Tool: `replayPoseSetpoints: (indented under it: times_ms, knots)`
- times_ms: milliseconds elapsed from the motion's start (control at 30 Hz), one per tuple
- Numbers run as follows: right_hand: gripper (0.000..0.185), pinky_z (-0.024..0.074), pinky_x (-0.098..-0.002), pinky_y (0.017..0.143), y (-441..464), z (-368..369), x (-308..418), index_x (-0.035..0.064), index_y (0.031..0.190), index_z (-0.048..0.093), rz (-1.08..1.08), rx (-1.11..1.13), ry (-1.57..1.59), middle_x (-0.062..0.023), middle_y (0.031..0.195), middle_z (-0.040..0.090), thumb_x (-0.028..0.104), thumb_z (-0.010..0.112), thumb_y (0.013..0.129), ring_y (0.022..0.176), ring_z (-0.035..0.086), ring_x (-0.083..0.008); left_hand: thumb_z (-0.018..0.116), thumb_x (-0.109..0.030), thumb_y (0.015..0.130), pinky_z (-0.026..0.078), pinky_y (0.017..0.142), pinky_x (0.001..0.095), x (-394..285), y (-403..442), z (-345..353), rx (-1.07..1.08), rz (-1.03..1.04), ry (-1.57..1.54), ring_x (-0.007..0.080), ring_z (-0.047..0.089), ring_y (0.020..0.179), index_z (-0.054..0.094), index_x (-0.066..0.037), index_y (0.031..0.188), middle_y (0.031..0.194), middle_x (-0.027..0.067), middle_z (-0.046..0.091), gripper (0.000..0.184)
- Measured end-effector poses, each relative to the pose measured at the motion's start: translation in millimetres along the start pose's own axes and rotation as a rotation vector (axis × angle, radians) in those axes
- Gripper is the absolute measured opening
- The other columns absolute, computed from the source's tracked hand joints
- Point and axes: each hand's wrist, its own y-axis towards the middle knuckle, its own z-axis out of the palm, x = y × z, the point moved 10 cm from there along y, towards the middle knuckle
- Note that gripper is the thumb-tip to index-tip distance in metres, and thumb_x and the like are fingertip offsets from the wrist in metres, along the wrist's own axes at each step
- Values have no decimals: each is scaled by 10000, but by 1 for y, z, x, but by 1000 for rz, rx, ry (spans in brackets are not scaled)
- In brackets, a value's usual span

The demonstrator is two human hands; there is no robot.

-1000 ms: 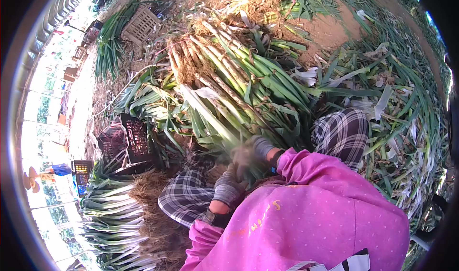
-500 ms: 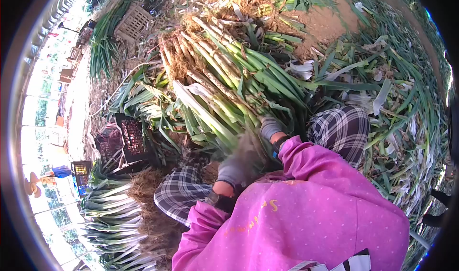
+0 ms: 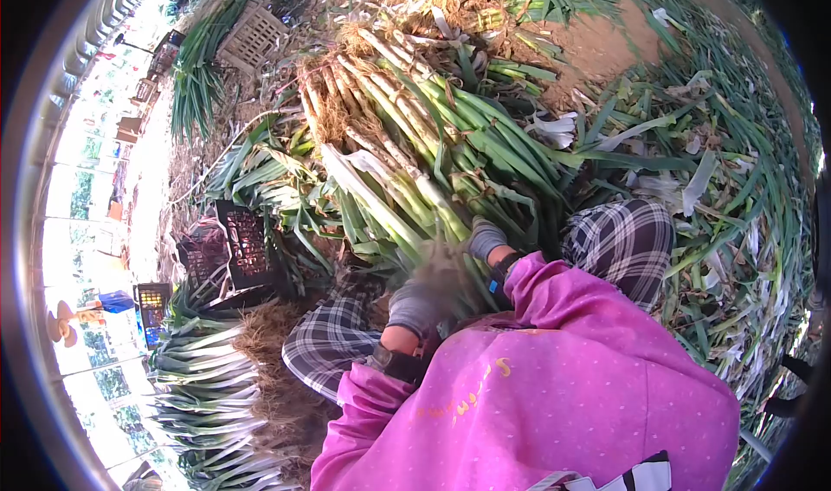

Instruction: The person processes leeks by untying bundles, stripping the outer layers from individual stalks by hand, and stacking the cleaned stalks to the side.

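The pile of leeks (image 3: 398,101) lies on the bare ground (image 3: 597,45) straight ahead of the seated person, its rooted ends pointing away and its green ends running back toward the lap, a layout that probably keeps the leafy parts within short reach. A pale leek (image 3: 368,198) rests along the pile's left edge with its white end up and away, its leafy end running down toward the hands. Beside the left knee (image 3: 333,344), a row of leeks (image 3: 203,387) lies with roots all facing the person and leaves outward, seemingly so the stalks stay aligned. Loose leaves (image 3: 718,231) spread over the ground beyond the right knee (image 3: 623,240), apart from that row. Both knees splay wide, likely to leave room for the hands between them. The gloved left hand (image 3: 420,305) sits low between the knees, forearm angled inward; blur covers its fingers, so whether it grips anything cannot be told. The gloved right hand (image 3: 487,238) is farther forward, wrist fairly straight, against the green ends at the pile's near edge; its fingers are partly hidden, and I cannot tell whether they close around a stalk.
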Motion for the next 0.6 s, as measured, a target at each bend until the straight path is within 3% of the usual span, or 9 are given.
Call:
replayPoseSetpoints:
  times_ms: [33,67,167,267,300,333,467,567,600]
  knots:
    - [661,437,-399,872,-9,-11,3,53,1129,492,31,-13,34,-231,1076,556,360,710,586,1009,547,-346,564,-373,758,456,793,368,0,0,2,19,23,43,320,530,989,485,-186,1199,1240,211,368,485]
    - [690,434,-397,871,-13,-17,8,55,1157,471,12,18,74,-235,1068,559,358,703,582,1002,551,-345,550,-367,766,451,803,360,-28,-26,-41,53,-13,56,320,507,1029,497,-213,1194,1272,206,328,459]
    - [700,430,-398,872,-17,-35,18,60,1186,458,-53,-28,168,-232,1070,560,362,689,598,1002,552,-344,535,-324,785,462,794,380,-21,-25,-41,-35,-7,109,325,505,1034,465,-249,1214,1232,199,356,441]
    - [679,422,-398,900,-11,-25,20,76,1221,445,-73,-56,43,-225,1146,521,325,670,630,1052,524,-346,557,-318,769,467,786,410,5,-8,-64,-68,-144,-86,346,542,967,424,-254,1231,1193,204,393,485]
    - [667,420,-399,909,-12,-23,20,79,1229,438,-56,-53,1,-225,1169,506,298,665,642,1072,512,-346,571,-321,755,468,784,418,-4,-19,-105,-57,-215,-191,351,551,949,413,-246,1234,1174,204,412,510]
    - [711,429,-401,887,-7,-19,15,74,1193,483,-35,-95,-8,-220,1168,508,411,686,600,1048,522,-351,585,-323,741,468,782,426,-6,-26,-127,-44,-287,-298,356,559,931,402,-239,1237,1155,204,431,536]
    - [735,428,-400,890,-7,-17,15,71,1197,484,-50,-47,2,-222,1152,510,437,689,594,1050,521,-349,634,-343,663,457,810,419,57,33,-118,-306,-251,-168,339,580,934,402,-101,1216,978,209,587,646]
    - [740,430,-402,887,-3,-13,11,62,1190,490,-19,-55,-19,-218,1167,502,441,691,587,1048,523,-351,525,-278,766,469,806,462,71,40,-148,-262,-319,-259,374,575,944,408,-261,1220,1111,201,491,469]
    - [737,429,-401,891,-6,-15,13,50,1179,499,-14,-44,-25,-218,1182,493,441,692,584,1046,525,-349,543,-292,756,467,823,436,83,49,-150,-236,-378,-227,352,574,962,392,-284,1248,1123,195,500,515]
